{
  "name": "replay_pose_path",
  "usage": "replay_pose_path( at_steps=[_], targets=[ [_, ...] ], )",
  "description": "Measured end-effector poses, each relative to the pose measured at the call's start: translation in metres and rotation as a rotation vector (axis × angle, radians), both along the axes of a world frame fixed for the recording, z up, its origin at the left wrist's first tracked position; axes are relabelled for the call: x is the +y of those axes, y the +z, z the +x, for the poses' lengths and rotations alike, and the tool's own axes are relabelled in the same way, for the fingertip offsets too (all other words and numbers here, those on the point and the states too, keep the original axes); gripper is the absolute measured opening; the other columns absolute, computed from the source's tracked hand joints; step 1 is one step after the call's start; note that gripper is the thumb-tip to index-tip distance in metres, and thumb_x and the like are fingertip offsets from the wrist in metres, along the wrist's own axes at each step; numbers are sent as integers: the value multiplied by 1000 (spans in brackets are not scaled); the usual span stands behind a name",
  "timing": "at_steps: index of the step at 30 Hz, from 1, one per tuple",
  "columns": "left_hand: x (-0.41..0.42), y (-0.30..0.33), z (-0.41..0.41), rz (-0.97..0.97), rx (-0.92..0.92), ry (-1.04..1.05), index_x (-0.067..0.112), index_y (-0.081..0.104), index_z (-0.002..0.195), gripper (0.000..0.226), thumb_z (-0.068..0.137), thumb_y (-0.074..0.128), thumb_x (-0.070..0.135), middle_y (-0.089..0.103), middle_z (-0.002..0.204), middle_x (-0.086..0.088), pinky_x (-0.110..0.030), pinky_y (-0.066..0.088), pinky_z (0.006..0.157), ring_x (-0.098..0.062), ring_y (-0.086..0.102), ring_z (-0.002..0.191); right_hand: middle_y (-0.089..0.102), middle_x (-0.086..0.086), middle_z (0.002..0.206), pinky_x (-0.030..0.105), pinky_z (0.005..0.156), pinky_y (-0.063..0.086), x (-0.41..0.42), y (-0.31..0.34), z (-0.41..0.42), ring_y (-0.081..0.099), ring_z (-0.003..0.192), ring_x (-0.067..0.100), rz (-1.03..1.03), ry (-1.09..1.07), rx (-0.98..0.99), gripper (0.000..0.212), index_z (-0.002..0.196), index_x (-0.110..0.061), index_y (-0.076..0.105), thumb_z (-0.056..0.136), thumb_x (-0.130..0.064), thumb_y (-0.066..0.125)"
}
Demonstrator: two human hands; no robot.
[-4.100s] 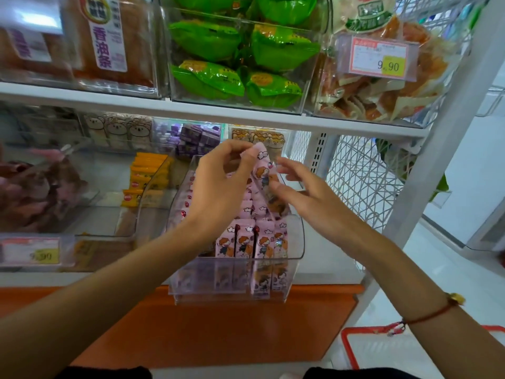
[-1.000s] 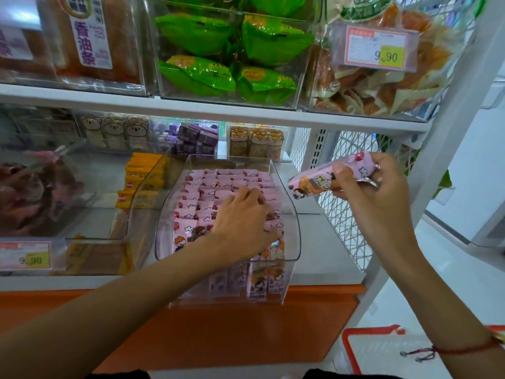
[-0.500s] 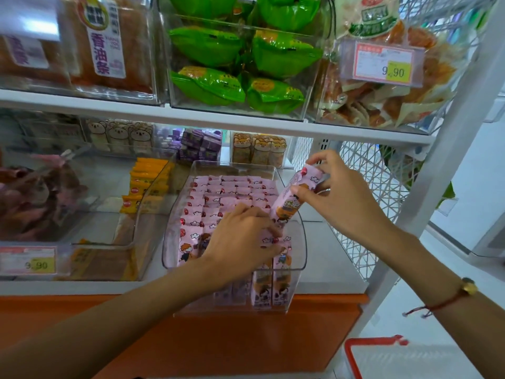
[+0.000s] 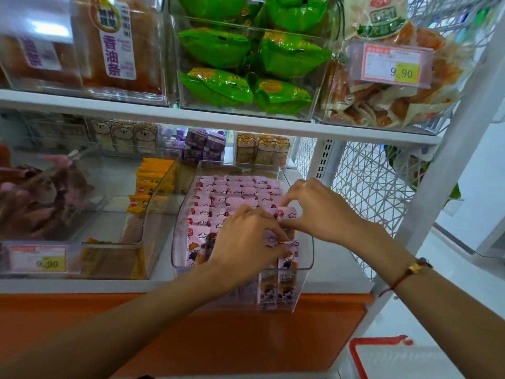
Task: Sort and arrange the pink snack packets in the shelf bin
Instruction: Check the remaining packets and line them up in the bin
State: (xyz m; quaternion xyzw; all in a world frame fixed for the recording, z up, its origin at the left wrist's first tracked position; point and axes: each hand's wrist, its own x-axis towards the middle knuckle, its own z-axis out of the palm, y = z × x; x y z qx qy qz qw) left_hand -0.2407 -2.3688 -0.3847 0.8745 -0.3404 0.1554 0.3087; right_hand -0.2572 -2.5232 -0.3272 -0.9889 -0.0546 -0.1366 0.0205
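Since half a second ago your right hand [image 4: 322,212] has dropped from above the bin's right rim down into the clear bin [image 4: 307,258], bringing its pink packet [image 4: 287,213] level with the rows. You pinch that packet's top end between thumb and fingertips; it stands at the right side of the bin, against the stacked pink packets [image 4: 232,190]. Your left hand [image 4: 246,242] has stayed on the near rows, fingers curled down into the packets beside the right hand; whether it grips one or only presses them aside, cannot tell. Packets fill the bin in upright rows from far wall to near wall, cartoon faces showing through the near wall.

Bin sits on the lower shelf [image 4: 333,272], right of a second clear bin holding orange packets [image 4: 153,181]. Upper shelf: green bags [image 4: 246,67] in a clear box, price tag [image 4: 390,64] reading 9.90 to their right. Red cord bracelet [image 4: 404,274] on your right wrist. Red basket handle [image 4: 379,343] near right, at floor level.
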Motion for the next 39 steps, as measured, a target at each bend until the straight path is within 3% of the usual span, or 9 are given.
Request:
replay_pose_path(
  at_steps=[4,8,14,18,21,25,30,36,39],
  targets=[
    [0,3,2,-88,33,-16,33,70,100,18,85,66,43,64,109,17,-15,33,76,0,41,101,61,-4,117,28,80,41,-9,0,-15,51,105,11,293,-13,-262,17,105,-26,68,89,-27,62],
    [2,33,-1,-504,338,-114,25,61,98,9,90,61,28,65,100,15,-14,53,75,3,62,91,64,-9,102,15,67,43,1,6,-31,56,85,2,616,-8,-418,13,100,-26,65,94,-22,55],
    [23,54,-8,-861,478,-66,23,65,94,10,86,65,30,72,91,8,-14,54,64,-1,68,82,59,-19,92,-2,58,41,36,-2,-47,57,74,-17,970,114,3,22,114,-30,55,93,-36,51],
    [29,48,-11,-890,597,-39,21,66,100,24,82,67,36,73,91,7,-22,59,70,-2,70,82,67,-12,85,4,56,45,41,-6,-48,64,68,-10,1229,79,90,21,113,-24,59,92,-27,57],
    [30,45,-10,-878,556,-53,24,63,107,19,89,62,31,69,101,11,-21,58,73,-2,68,89,72,-5,93,22,76,53,39,-9,-47,69,84,4,1341,6,121,32,119,-18,60,90,-30,60],
    [26,36,-13,-616,393,-84,29,55,112,32,83,69,25,58,108,17,-12,52,66,0,59,96,72,6,98,26,70,57,37,-12,-43,71,87,15,1573,-58,42,31,114,-12,58,86,-23,66],
    [23,30,-18,-433,138,-75,30,52,115,50,73,71,46,59,103,24,-14,50,74,8,56,95,69,0,101,29,81,54,40,-15,-43,67,94,11,1447,-14,-110,48,104,-17,60,67,-44,73],
    [24,30,-7,-493,329,-192,24,46,124,36,91,61,23,61,129,3,-36,54,92,-8,60,114,65,-15,111,15,80,52,37,-14,-43,61,102,-3,1362,160,-93,33,123,-35,51,95,-18,54],
    [23,29,-8,-499,389,-264,22,47,133,39,95,53,19,58,132,6,-27,49,98,-3,54,119,66,-9,111,20,81,54,38,-15,-44,64,100,2,1232,127,-239,30,115,-36,54,92,-18,58]
  ],
)
